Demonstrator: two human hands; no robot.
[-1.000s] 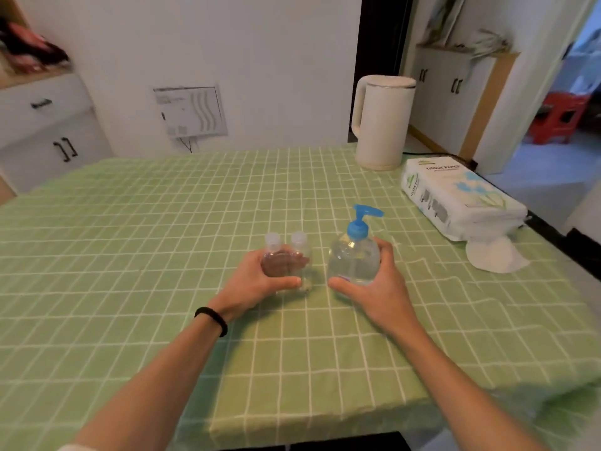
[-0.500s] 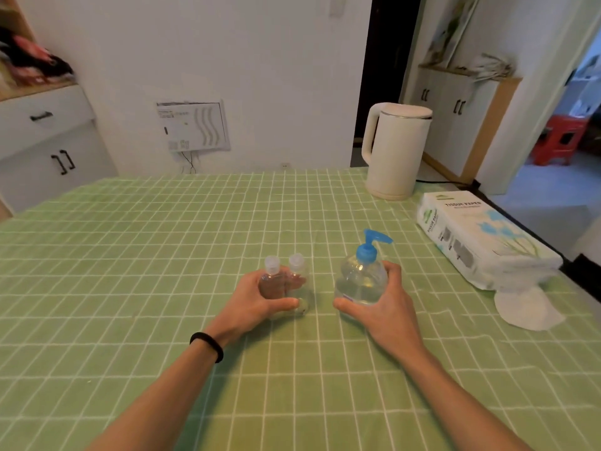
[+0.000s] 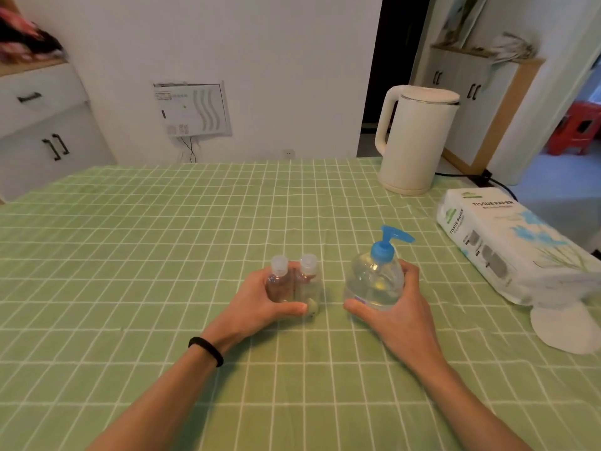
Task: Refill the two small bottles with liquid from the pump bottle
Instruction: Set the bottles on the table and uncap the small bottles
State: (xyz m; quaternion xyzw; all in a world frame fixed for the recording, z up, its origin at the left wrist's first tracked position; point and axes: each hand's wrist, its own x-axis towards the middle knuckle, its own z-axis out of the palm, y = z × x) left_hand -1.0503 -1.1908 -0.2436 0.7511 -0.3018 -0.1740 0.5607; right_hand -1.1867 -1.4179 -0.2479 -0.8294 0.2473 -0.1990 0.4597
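On green cloth (image 3: 130, 255), left hand (image 3: 260, 301) curls round both light-looking bottles (image 3: 307, 278) beside the pump bottle (image 3: 374, 281), its seemingly heavier, slick belly wrapped by right hand (image 3: 400, 317).

small bottles (image 3: 294, 281) left of pump bottle (image 3: 374, 278)

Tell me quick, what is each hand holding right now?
Left hand: wrapped round the two small clear plastic bottles with clear caps.
Right hand: wrapped round the round clear plastic pump bottle with the blue top.

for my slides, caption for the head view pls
Left hand holds two small bottles, right hand holds the pump bottle on a green checked tablecloth.
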